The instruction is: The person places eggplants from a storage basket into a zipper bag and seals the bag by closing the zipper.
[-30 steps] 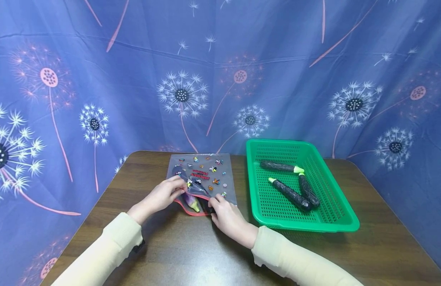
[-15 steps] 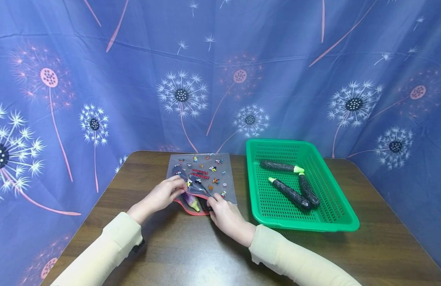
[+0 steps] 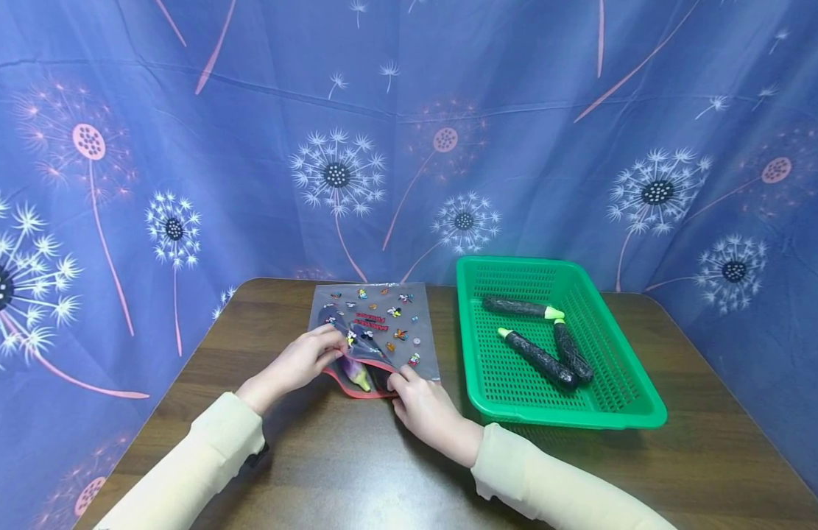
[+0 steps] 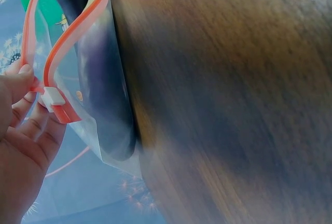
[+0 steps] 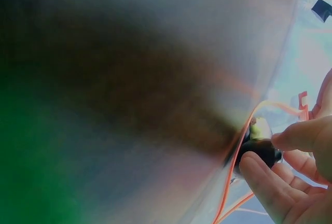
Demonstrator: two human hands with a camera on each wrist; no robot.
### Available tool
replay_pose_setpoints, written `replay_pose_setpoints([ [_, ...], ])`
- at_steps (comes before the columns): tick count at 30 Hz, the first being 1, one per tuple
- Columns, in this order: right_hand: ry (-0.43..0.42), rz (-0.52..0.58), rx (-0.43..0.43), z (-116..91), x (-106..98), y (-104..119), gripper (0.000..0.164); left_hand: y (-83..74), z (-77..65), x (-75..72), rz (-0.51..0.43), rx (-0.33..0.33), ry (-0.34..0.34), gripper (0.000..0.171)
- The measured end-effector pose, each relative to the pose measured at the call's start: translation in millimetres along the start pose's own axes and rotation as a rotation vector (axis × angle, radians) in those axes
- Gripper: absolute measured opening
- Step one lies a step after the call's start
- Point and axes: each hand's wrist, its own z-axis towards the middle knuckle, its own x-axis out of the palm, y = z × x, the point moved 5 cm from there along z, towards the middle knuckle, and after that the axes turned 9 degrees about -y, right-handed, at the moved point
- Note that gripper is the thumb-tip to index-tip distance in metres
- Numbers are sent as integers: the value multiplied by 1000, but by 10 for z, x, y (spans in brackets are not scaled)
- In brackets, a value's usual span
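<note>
A clear zip bag with cartoon prints and a red-orange rim lies on the table, its mouth gaping toward me. My left hand pinches the upper rim at the left corner, beside the white slider. Inside lies a purple eggplant, green stem end at the mouth; its long body shows through the film. At the mouth's right side, my right hand grips the end of a dark, glossy vegetable between thumb and fingers. The rest of that vegetable is hidden in the bag.
To the right stands a green perforated basket. In it lie three dark zucchini with pale green ends, one of them a zucchini near the front. A blue dandelion-print curtain hangs behind the wooden table.
My right hand has shifted slightly, a little left and then back to the right, at the bag's mouth. My left hand keeps its place on the rim.
</note>
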Motion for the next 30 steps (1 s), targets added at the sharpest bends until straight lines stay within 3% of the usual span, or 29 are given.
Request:
replay_pose_setpoints([
  [11,-65,-80,-31,25,13,-22,27,9,7,7,-1,2,4,9],
  [21,-46,-178,-67,122,38,22,23,21,16,8,4,1,5,11],
  [30,-68,-202,-80,161,75,36,21,33,12,15,-1,3,2,11],
])
